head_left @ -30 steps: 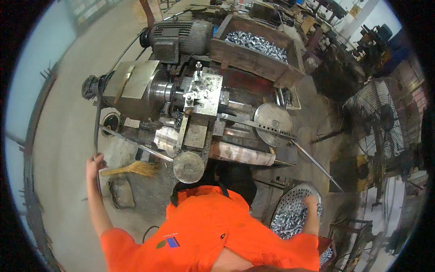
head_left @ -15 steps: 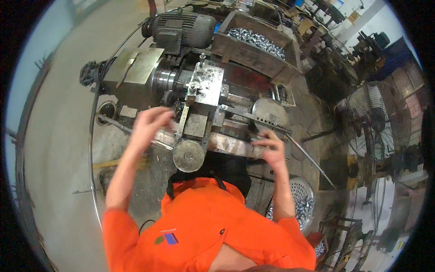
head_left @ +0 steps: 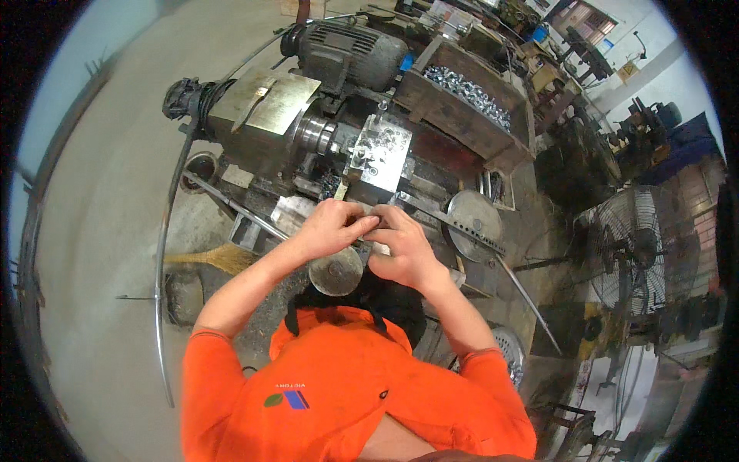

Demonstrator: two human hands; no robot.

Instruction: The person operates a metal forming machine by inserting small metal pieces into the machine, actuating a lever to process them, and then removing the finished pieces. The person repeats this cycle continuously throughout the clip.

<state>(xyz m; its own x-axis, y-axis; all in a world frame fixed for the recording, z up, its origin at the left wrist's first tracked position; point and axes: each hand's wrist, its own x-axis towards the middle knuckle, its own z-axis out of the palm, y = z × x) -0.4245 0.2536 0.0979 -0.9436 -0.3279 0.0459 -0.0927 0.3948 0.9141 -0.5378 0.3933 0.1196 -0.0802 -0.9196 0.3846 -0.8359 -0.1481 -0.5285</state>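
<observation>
2 bare hands meet before the orange shirt [head_left: 331, 369], fingers drawn together as if to steady each other; from where I stand I cannot tell whether anything small is pinched between the left hand [head_left: 332, 229] and the right hand [head_left: 404, 250]. A round metal disc [head_left: 336, 271] sits just below them, close to the body, presumably for easy reach. The perforated basket [head_left: 506, 339] stands low beyond the right forearm, likely for the same reason. Just past the fingers is the metal block [head_left: 382, 154] on the machine, well under the wearer's eyes. Farther off, a narrow bar [head_left: 250, 108] seems to weigh down a sheet [head_left: 285, 104], and a wooden box [head_left: 443, 115] holds shiny pieces [head_left: 469, 96], its walls presumably keeping them from spilling.
</observation>
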